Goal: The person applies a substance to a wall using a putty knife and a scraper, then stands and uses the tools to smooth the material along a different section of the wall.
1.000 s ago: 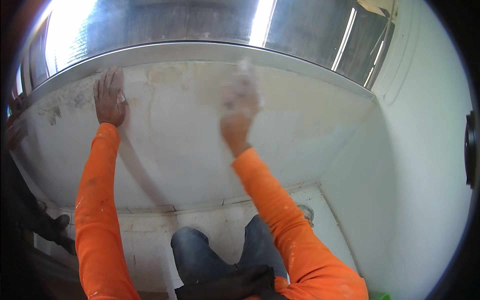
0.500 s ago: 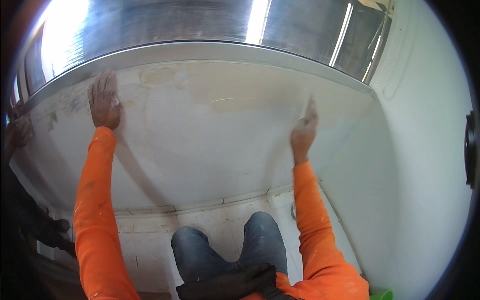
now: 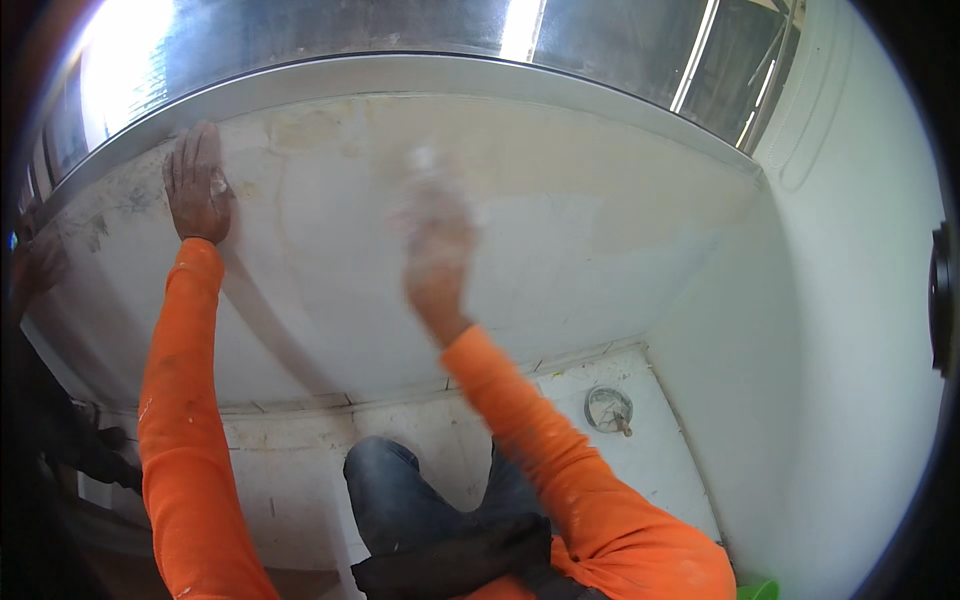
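Seen from above, the person's orange-sleeved left arm (image 3: 178,390) reaches up from seven o'clock. The left hand (image 3: 197,190), at ten o'clock, is flat, back toward the viewer, fingers pointing to twelve. The right arm (image 3: 545,440) slants from five o'clock toward eleven, ending in the right hand (image 3: 438,225), too blurred to show its grip. Bent knees (image 3: 383,465) sit near six-thirty.

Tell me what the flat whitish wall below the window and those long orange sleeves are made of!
The flat whitish wall looks like matte plaster or filler, perhaps painted: it's chalky with beige patches. The long orange sleeves seem soft, matte cloth, because they crease.
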The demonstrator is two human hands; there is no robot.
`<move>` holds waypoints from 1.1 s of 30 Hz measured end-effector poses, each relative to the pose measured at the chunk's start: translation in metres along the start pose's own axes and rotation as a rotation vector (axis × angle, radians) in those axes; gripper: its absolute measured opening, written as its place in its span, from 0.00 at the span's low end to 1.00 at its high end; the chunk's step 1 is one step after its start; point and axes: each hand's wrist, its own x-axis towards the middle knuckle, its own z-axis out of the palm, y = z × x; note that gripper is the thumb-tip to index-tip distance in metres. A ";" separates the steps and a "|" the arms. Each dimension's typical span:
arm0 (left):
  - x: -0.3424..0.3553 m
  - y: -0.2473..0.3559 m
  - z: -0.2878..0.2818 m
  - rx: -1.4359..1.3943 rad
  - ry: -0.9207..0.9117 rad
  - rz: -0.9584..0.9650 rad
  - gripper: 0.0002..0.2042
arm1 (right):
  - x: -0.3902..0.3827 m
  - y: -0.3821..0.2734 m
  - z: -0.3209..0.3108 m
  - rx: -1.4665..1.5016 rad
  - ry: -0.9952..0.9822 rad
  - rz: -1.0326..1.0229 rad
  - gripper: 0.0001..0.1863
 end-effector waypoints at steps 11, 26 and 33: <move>-0.006 -0.001 0.003 -0.083 0.023 0.019 0.25 | -0.084 0.008 -0.077 0.436 -0.464 0.501 0.22; -0.013 -0.019 0.014 0.067 -0.034 -0.022 0.26 | -0.038 0.118 -0.152 0.972 0.331 1.133 0.04; -0.004 0.004 0.009 -0.063 0.009 -0.005 0.26 | 0.004 0.052 -0.105 0.076 -0.063 -0.031 0.25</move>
